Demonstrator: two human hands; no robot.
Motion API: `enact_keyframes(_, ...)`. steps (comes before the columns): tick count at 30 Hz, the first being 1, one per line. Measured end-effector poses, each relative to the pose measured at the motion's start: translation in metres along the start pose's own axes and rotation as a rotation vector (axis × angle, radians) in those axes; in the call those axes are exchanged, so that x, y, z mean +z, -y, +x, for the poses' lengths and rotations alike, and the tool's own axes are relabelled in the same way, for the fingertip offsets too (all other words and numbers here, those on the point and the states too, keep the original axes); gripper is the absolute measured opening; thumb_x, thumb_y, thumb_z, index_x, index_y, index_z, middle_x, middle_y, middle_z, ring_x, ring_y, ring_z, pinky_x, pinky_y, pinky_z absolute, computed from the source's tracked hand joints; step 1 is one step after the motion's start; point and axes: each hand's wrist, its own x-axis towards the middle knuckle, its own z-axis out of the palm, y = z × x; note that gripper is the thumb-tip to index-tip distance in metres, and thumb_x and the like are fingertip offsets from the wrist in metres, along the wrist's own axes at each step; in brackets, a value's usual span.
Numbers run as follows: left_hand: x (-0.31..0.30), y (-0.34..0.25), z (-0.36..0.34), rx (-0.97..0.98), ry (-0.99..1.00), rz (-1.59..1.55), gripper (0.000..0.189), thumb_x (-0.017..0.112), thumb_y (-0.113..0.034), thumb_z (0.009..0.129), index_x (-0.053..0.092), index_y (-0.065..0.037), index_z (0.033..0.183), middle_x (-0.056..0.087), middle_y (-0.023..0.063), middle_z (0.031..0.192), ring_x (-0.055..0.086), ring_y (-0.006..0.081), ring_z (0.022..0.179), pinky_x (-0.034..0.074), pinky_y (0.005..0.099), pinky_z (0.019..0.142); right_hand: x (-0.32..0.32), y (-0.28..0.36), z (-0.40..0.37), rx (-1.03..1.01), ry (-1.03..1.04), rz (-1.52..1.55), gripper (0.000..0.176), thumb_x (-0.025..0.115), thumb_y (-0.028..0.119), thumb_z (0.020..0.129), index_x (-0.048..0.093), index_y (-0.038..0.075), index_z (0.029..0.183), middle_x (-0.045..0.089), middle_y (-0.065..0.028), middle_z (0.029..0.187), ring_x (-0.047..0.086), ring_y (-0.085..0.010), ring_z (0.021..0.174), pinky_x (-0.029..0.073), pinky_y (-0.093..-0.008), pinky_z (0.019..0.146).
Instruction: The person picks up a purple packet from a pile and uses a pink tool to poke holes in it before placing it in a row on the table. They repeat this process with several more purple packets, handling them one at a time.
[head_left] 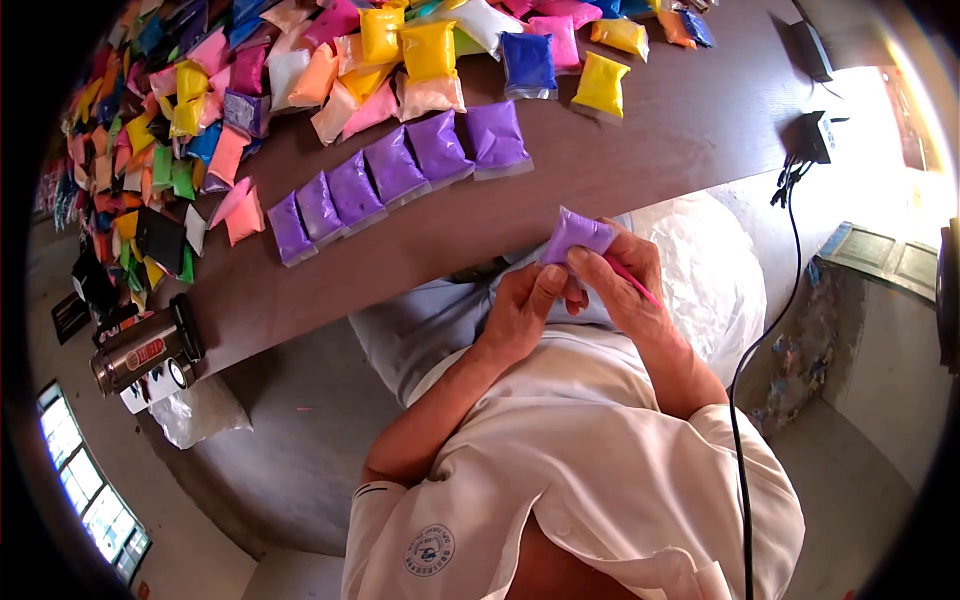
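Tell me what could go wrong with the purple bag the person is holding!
The purple bag might slip, because the right hand pinches it out past the table's edge, so it could fall down instead of landing on the table. The pink stick in that same hand is very close, so it might poke the bag if its end is sharp; I can't see how sharp it is.

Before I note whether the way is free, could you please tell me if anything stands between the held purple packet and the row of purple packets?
Nothing visible blocks the way from the purple packet in the right hand to the row of purple packets; only the table's near edge lies between.
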Motion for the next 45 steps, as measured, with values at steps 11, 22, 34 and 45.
enact_keyframes(11,0.005,0.006,-0.006,-0.020,0.043,0.089,0.047,0.043,-0.039,0.095,0.058,0.001,0.077,0.060,0.0049,0.073,0.053,0.0122,0.069,0.045,0.0268,0.066,0.000,0.003,-0.005,0.003,-0.065,0.084,0.026,0.056,0.022,0.091,0.057,-0.004,0.089,0.057,-0.0063,0.071,0.049,-0.0089,0.049,0.041,-0.0241,0.041)
enact_keyframes(22,0.004,0.005,-0.003,-0.053,0.026,0.096,0.046,0.044,-0.040,0.095,0.057,0.000,0.076,0.059,0.0037,0.071,0.052,0.0112,0.069,0.044,0.0260,0.067,0.001,-0.003,-0.001,0.096,-0.105,0.211,0.023,0.059,0.020,0.089,0.057,-0.003,0.088,0.056,-0.0046,0.066,0.048,-0.0083,0.045,0.039,-0.0230,0.038)
enact_keyframes(34,-0.003,0.002,-0.003,-0.065,0.082,0.180,0.045,0.042,-0.039,0.096,0.057,-0.002,0.076,0.057,0.0025,0.070,0.052,0.0108,0.069,0.044,0.0263,0.067,0.008,0.001,0.006,0.080,-0.128,0.218,0.018,0.059,0.015,0.086,0.057,-0.002,0.089,0.054,-0.0039,0.066,0.047,-0.0081,0.042,0.037,-0.0228,0.035)
enact_keyframes(45,0.000,0.002,-0.009,-0.074,0.119,0.142,0.044,0.043,-0.039,0.096,0.056,-0.002,0.075,0.057,0.0021,0.070,0.052,0.0107,0.070,0.044,0.0258,0.067,0.010,0.000,0.008,0.159,-0.133,0.205,0.016,0.057,0.010,0.081,0.056,-0.002,0.092,0.056,-0.0043,0.067,0.049,-0.0082,0.043,0.039,-0.0226,0.034)
